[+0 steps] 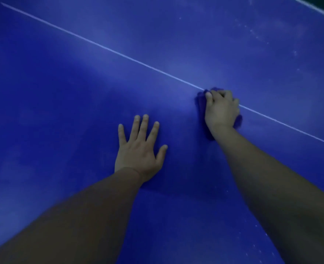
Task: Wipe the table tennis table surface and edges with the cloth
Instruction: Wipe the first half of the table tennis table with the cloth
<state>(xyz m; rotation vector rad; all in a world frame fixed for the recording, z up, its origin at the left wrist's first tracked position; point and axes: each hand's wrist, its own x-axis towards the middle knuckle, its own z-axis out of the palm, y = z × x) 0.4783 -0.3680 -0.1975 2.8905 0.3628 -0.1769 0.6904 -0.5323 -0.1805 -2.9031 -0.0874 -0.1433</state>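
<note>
Left hand [138, 149] flat, fingers spread on table [62, 92]; right hand [221, 109] fist-tight around cloth [202, 105].

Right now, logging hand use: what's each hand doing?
Left hand: open, flat on the table.
Right hand: fingers curled round the cloth.

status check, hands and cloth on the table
Left hand flat on blue table tennis table. Right hand grips crumpled blue cloth at white centre line. Nothing in the way.

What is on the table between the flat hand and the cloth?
Nothing: the head view shows only bare blue table between the flat left hand and the cloth gripped by the right hand.
</note>
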